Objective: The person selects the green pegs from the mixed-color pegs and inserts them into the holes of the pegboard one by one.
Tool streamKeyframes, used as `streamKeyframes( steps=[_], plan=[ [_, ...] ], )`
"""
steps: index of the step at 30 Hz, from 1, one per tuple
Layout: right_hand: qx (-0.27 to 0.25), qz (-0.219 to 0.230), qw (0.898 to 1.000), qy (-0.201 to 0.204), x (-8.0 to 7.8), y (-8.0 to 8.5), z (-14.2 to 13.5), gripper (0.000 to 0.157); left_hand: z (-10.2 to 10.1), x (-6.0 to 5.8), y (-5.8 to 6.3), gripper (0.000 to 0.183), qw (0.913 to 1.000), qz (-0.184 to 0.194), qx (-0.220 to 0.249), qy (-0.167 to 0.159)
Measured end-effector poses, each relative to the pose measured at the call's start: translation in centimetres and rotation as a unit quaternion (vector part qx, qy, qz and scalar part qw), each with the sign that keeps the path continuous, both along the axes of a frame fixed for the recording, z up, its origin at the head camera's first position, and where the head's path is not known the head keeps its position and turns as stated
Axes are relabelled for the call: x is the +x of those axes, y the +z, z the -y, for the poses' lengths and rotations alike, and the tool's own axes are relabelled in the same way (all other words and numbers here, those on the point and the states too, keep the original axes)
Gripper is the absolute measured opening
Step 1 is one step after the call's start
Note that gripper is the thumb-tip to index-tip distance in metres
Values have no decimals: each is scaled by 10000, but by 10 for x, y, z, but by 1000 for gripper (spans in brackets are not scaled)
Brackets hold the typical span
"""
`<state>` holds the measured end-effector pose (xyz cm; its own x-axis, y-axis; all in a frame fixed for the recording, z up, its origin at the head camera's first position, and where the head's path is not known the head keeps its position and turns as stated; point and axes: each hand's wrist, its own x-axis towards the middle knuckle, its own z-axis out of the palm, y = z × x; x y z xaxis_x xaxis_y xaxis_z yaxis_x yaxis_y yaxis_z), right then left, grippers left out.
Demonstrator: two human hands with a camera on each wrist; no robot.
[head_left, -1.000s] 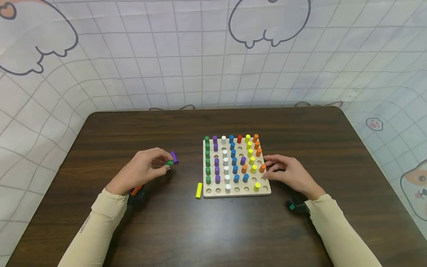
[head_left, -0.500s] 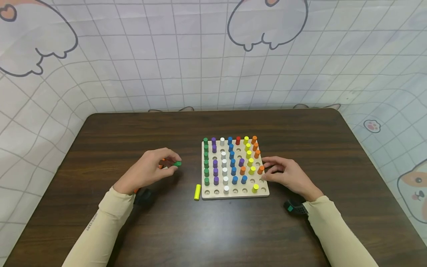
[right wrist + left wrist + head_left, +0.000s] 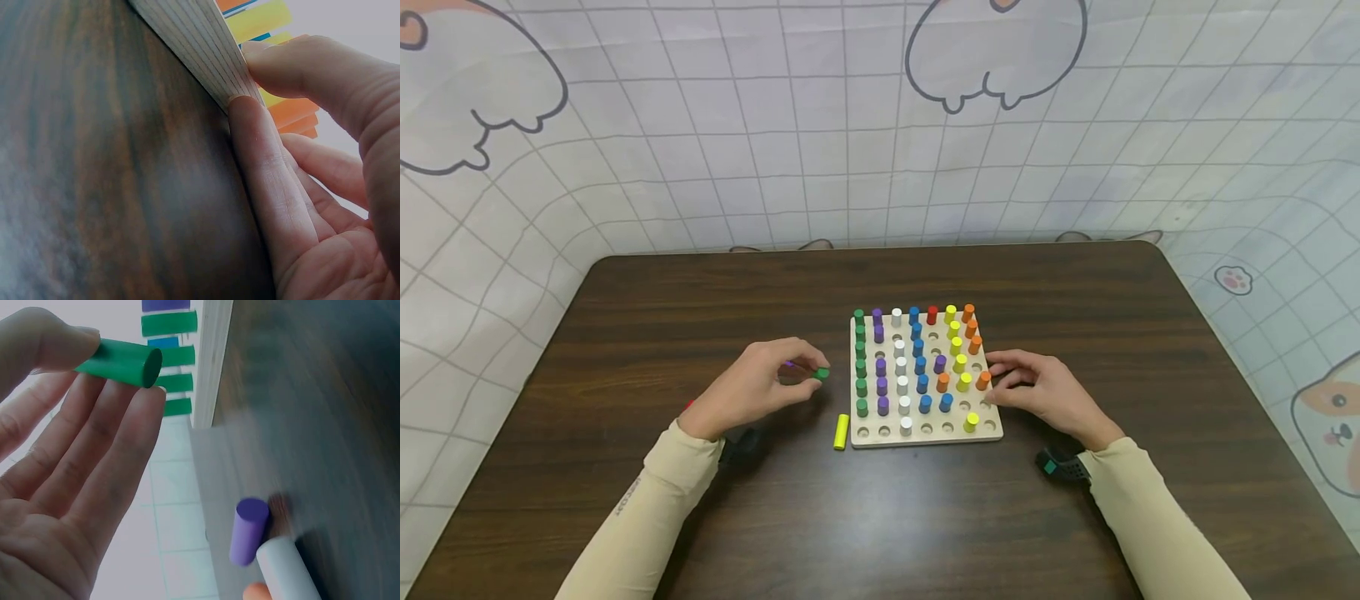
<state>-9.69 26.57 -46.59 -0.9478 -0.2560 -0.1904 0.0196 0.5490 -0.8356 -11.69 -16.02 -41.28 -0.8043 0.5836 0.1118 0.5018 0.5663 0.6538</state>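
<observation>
My left hand (image 3: 760, 379) pinches a green peg (image 3: 122, 362) between thumb and fingertips, just left of the wooden pegboard (image 3: 937, 419). The peg lies tilted in the fingers, its round end facing out. Pegs in colour columns stand in the board: green at the left, then purple, white, blue, yellow and orange, with a few mixed ones and some bare holes. My right hand (image 3: 1037, 387) holds the board's right edge; in the right wrist view its thumb is on top and a finger (image 3: 256, 137) presses the side.
A yellow peg (image 3: 841, 432) lies beside the board's front left corner. Under the left hand, a purple peg (image 3: 247, 534), a white peg (image 3: 287, 565) and part of an orange one (image 3: 257, 591) lie on the dark table (image 3: 880, 525). A patterned cloth (image 3: 820, 125) hangs behind.
My left hand has carried the green peg rightward, closer to the board's left side. The right hand stays at the board's edge.
</observation>
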Motion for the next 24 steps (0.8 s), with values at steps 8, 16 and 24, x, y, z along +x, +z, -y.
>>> streamKeyframes(
  steps=[8, 16, 24],
  plan=[
    [12, 22, 10000, -17, 0, 0, 0, 64, -13, 2, 2, 22, 9997, 132, 168, -146],
    [59, -37, 10000, -11, 0, 0, 0, 63, -23, 3, 3, 21, 9987, 211, 291, -355],
    [37, -24, 10000, 0, 0, 0, 1, 62, -27, 7, 0, 20, 9974, 432, 349, -457]
  ],
)
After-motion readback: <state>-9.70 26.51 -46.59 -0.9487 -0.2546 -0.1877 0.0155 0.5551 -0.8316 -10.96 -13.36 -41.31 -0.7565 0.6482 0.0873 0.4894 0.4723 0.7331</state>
